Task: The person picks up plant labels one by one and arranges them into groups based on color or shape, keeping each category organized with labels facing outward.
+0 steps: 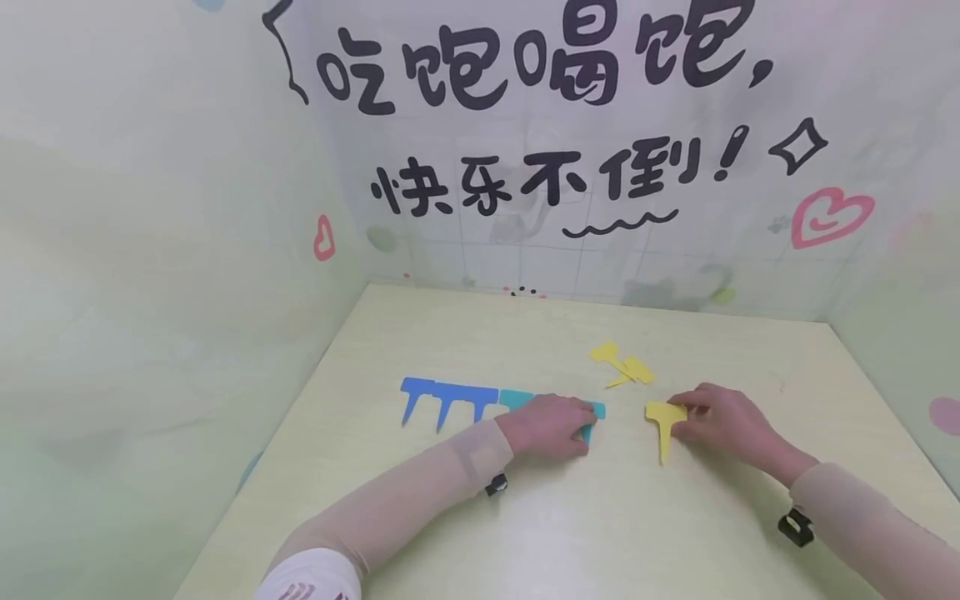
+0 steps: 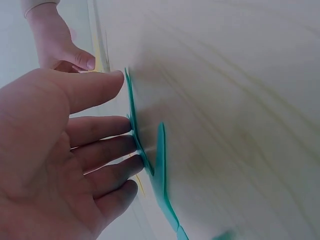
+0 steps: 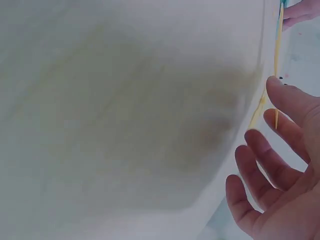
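In the head view, my right hand (image 1: 729,423) pinches a yellow T-shaped plant label (image 1: 662,413) between thumb and fingers, its pointed stem downward. The right wrist view shows this label (image 3: 278,55) edge-on by the thumb. My left hand (image 1: 549,423) lies over a row of teal T-shaped plant labels (image 1: 516,399) and hides part of them. Seen from the left wrist, fairly straight fingertips (image 2: 127,145) touch a teal label (image 2: 161,170). Blue plant labels (image 1: 467,393) continue the row leftward, heads side by side.
Behind the held label, loose yellow plant labels (image 1: 637,370) lie overlapping on the pale wooden table (image 1: 570,533). A printed curtain or wall panel (image 1: 480,258) stands along the table's back edge, and pale panels (image 1: 187,333) flank both sides.
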A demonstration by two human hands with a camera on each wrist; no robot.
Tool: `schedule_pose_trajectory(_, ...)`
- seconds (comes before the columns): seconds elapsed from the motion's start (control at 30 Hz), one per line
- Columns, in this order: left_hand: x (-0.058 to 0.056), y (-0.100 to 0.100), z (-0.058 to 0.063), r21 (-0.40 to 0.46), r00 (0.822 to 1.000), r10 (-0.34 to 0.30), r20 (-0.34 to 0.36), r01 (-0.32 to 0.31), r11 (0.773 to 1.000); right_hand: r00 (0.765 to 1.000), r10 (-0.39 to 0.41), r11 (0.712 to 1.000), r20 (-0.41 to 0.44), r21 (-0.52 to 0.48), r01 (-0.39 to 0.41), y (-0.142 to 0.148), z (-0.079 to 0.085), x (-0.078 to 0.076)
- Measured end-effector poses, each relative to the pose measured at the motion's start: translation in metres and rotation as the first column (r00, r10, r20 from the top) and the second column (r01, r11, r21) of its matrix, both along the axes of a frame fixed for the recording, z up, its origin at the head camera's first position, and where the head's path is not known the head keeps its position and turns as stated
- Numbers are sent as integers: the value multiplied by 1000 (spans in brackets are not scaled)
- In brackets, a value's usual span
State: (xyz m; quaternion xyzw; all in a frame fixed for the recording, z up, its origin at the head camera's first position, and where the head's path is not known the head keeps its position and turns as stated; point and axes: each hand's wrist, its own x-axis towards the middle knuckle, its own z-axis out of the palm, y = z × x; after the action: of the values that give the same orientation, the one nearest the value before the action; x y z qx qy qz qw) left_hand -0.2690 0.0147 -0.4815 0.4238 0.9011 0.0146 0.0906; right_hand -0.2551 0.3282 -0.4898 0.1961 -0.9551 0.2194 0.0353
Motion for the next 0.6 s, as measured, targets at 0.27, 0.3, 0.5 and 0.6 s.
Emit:
schedule_pose_trajectory(0.27, 1, -1, -1, -18, 1000, -1, -10, 1, 1000, 996, 56, 998, -68, -26, -58, -10, 7, -9)
schedule_pose_trajectory(0.3, 1, -1, -1, -22, 1000, 0, -11, 0, 1000, 997, 58, 998, -55, -31, -60, -12, 6, -10)
schedule_pose_trajectory(0.5, 2, -1, -2, -35, 1000, 7, -4, -7, 999, 997, 71, 995, 1, -73, -71, -26, -2, -17)
schedule_pose_trajectory(0.6, 2, -2, -2, -36, 1000, 8, -2, -9, 999, 996, 89, 994, -4, -70, -89, -32, -6, -18)
